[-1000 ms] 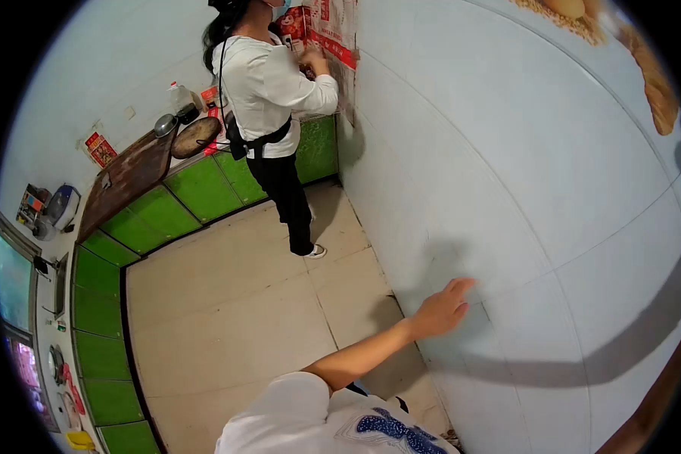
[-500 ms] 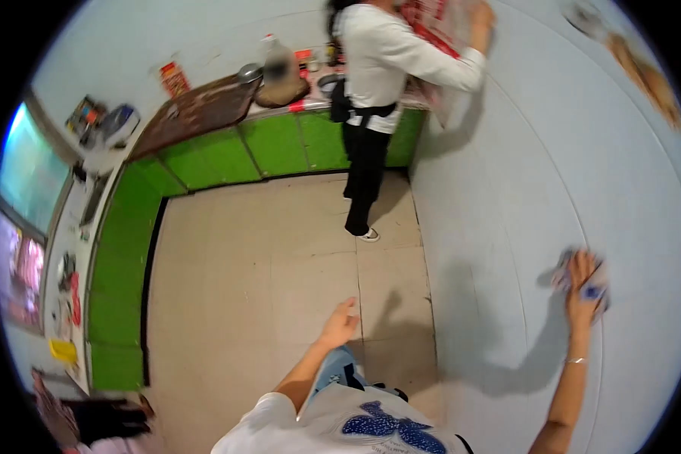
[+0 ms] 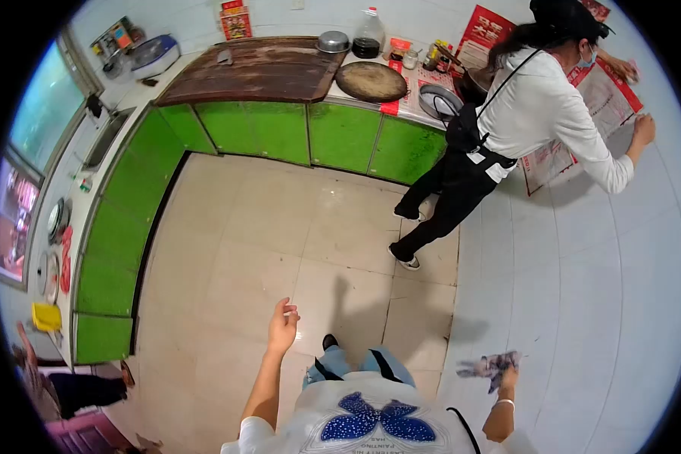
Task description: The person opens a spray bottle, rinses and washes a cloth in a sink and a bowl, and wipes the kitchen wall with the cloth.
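Note:
My right hand (image 3: 510, 377) holds a crumpled, patterned grey-and-purple cloth (image 3: 490, 368) at the white tiled wall (image 3: 575, 303) on my right. Part of the cloth hangs loose to the left of the fingers. Whether it presses on the tiles at this moment is hard to tell. Out in front of my body, my left hand (image 3: 283, 325) hovers above the tiled floor with its fingers loosely apart and nothing in them.
Ahead on the right, a person (image 3: 522, 113) in a white top reaches toward a red-and-white poster (image 3: 545, 159) on the wall. Green cabinets (image 3: 268, 132) line the far and left sides, carrying a dark wooden board (image 3: 250, 72). Another person (image 3: 91, 393) is at lower left.
My right hand and the cloth have come down and closer to my body. The view has swung, so the person in white appears farther right, now leaning with both arms toward the wall.

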A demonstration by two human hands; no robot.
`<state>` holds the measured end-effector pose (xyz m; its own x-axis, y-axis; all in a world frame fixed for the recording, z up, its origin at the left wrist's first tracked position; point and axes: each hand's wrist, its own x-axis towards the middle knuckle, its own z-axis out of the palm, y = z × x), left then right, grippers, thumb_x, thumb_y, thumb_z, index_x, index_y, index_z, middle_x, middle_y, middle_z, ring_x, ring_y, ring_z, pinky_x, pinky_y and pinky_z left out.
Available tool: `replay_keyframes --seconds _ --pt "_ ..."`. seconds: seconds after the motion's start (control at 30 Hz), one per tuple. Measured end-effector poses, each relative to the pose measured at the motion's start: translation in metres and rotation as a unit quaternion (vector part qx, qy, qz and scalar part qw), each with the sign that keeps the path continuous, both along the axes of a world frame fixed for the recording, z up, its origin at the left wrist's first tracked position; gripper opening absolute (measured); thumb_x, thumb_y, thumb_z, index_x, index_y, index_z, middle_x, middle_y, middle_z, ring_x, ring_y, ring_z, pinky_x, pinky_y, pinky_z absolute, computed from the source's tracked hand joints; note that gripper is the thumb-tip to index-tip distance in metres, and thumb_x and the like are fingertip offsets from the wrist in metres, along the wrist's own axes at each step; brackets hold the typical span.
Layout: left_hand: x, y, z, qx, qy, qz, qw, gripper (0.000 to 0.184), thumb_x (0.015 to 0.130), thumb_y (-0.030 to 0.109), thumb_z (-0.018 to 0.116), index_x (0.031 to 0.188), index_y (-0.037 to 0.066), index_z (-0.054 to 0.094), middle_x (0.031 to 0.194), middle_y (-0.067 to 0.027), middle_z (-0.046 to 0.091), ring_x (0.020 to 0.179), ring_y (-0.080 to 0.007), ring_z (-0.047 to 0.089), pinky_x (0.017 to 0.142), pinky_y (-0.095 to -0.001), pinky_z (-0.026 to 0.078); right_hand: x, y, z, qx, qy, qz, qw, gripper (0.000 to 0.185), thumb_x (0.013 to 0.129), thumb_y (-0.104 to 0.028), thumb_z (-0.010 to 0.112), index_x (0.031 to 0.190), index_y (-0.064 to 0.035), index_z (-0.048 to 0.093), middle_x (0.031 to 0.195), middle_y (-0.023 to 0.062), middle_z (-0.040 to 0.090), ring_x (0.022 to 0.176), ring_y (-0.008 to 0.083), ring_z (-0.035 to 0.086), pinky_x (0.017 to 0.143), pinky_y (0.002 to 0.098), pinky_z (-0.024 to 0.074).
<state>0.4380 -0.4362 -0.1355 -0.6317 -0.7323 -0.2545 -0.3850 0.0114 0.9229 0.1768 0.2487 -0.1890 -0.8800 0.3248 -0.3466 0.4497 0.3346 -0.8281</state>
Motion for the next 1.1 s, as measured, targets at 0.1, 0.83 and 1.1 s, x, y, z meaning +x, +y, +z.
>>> replay_keyframes --seconds 0.1,0.83,1.1 --pt "-0.059 -0.042 0.01 0.023 0.015 -0.031 0.999 0.039 0.094 0.006 0.052 0.133 0.003 0.045 0.107 -0.0132 0.065 0.087 -0.0197 0.068 0.076 -0.0304 0.053 -0.03 -0.112 0.023 -0.029 -0.005 0.074 0.997 0.034 0.1 -0.018 0.045 0.127 0.0002 0.056 0.12 0.0078 0.063 0.107 0.0196 0.058 0.093 0.0326 0.0456" --pt "-0.576 -0.243 0.083 0.371 0.1 -0.153 0.91 0.044 0.099 0.029 0.058 0.134 0.006 0.047 0.127 -0.0046 0.056 0.114 -0.014 0.052 0.098 -0.029 0.041 -0.421 -0.784 0.202 -0.264 0.073 0.234 0.933 0.025 0.093 -0.018 0.064 0.11 -0.0003 0.059 0.101 0.0043 0.065 0.087 0.009 0.057 0.075 0.0259 0.0471" --pt "-0.828 -0.308 0.067 0.349 0.067 -0.311 0.881 0.057 0.099 0.028 0.053 0.147 0.006 0.03 0.141 -0.0101 0.044 0.12 -0.0182 0.049 0.097 -0.0311 0.041 -0.615 -0.831 0.234 -0.244 0.271 0.027 0.931 0.018 0.094 -0.016 0.064 0.105 -0.002 0.061 0.093 -0.0016 0.064 0.082 0.0047 0.053 0.075 0.0221 0.0437"
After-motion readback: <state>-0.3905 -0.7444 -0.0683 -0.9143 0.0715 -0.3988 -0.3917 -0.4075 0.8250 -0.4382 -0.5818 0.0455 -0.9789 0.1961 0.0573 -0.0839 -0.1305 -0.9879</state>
